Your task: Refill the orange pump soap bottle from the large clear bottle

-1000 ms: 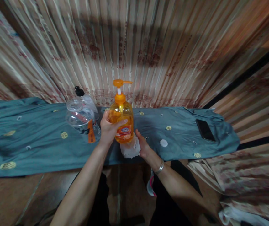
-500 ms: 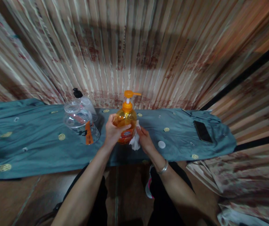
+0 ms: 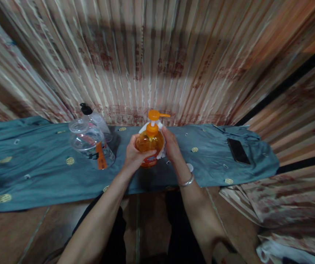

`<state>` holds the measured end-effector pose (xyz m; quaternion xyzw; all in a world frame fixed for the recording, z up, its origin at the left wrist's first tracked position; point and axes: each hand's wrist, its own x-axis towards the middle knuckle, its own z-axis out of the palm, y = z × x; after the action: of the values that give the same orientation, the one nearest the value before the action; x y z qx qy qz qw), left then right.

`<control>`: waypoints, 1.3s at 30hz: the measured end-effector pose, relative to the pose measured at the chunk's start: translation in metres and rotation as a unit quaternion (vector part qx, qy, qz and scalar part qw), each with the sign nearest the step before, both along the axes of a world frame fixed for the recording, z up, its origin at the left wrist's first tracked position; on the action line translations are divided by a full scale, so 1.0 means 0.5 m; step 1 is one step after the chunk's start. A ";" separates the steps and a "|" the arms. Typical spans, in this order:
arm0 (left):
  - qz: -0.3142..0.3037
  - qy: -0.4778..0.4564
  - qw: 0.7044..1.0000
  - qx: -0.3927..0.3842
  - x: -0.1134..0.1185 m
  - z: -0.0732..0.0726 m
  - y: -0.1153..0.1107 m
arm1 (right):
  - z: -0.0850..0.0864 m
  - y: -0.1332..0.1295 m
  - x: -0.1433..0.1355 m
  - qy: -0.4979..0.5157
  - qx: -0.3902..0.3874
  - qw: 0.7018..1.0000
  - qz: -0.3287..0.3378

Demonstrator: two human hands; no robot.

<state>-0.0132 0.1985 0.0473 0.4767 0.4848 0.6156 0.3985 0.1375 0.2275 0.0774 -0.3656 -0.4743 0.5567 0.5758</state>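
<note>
An orange pump bottle (image 3: 149, 141) with an orange pump head is held in front of me, tipped slightly toward me. My left hand (image 3: 135, 154) grips its left side, with the thumb across the front above the red label. On the other side, my right hand (image 3: 171, 143) presses a white tissue (image 3: 161, 151) to the bottle's right and back; its fingertips are hidden behind the bottle. Some of the tissue shows behind the pump collar. A silver bracelet circles my right wrist.
Left of the bottle are a clear plastic jar (image 3: 87, 143) with an orange strip and a clear bottle (image 3: 100, 123) with a black pump. A white round disc (image 3: 189, 167) lies partly behind my right wrist. A black phone (image 3: 238, 151) rests right on the teal cloth (image 3: 47, 172). Curtains hang behind.
My right hand has slid the tissue from the bottle's lower right side up and around its back. The bottle now leans more toward me, its label turned lower. My left hand keeps its hold.
</note>
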 end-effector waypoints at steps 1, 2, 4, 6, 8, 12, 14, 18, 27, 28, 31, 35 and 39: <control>0.000 -0.002 1.000 -0.003 -0.002 0.001 -0.002 | -0.013 0.010 -0.003 0.003 -0.029 1.000 0.011; 0.001 -0.006 1.000 -0.007 -0.004 0.002 -0.003 | -0.027 0.018 -0.006 0.006 -0.060 0.998 0.021; 0.007 -0.018 1.000 -0.013 -0.006 0.005 -0.004 | -0.055 0.028 -0.010 0.012 -0.115 0.993 0.031; 0.018 -0.034 0.999 -0.015 -0.006 0.005 -0.003 | -0.079 0.031 -0.012 0.019 -0.147 0.988 0.032; 0.026 -0.055 0.998 -0.014 -0.004 0.005 0.000 | -0.098 0.029 -0.012 0.023 -0.162 0.986 0.030; 0.033 -0.106 0.994 -0.011 -0.003 0.010 0.003 | -0.126 0.017 -0.012 0.027 -0.190 0.980 0.051; 0.035 -0.130 0.991 -0.009 -0.006 0.016 0.001 | -0.135 0.011 -0.014 0.043 -0.211 0.974 0.074; 0.036 -0.170 0.985 0.001 -0.019 0.034 -0.005 | -0.143 -0.002 -0.020 0.061 -0.256 0.958 0.118; 0.051 -0.184 0.981 0.036 -0.051 0.049 -0.005 | -0.170 -0.047 -0.024 -0.001 -0.302 0.939 0.166; 0.055 -0.180 0.981 0.039 -0.055 0.049 -0.004 | -0.172 -0.054 -0.024 -0.012 -0.299 0.938 0.175; 0.074 -0.166 0.982 0.048 -0.070 0.047 -0.002 | -0.173 -0.072 -0.013 -0.060 -0.283 0.935 0.204; 0.098 -0.156 0.981 0.055 -0.085 0.046 -0.001 | -0.166 -0.075 0.031 -0.188 -0.204 0.948 0.158; 0.116 -0.152 0.980 0.061 -0.092 0.047 -0.001 | -0.155 -0.073 0.060 -0.304 -0.114 0.942 0.083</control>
<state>-0.0591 0.1979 0.0706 0.3416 0.4318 0.7514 0.3638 0.1677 0.1909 0.0001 -0.5400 -0.5884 0.5156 0.3104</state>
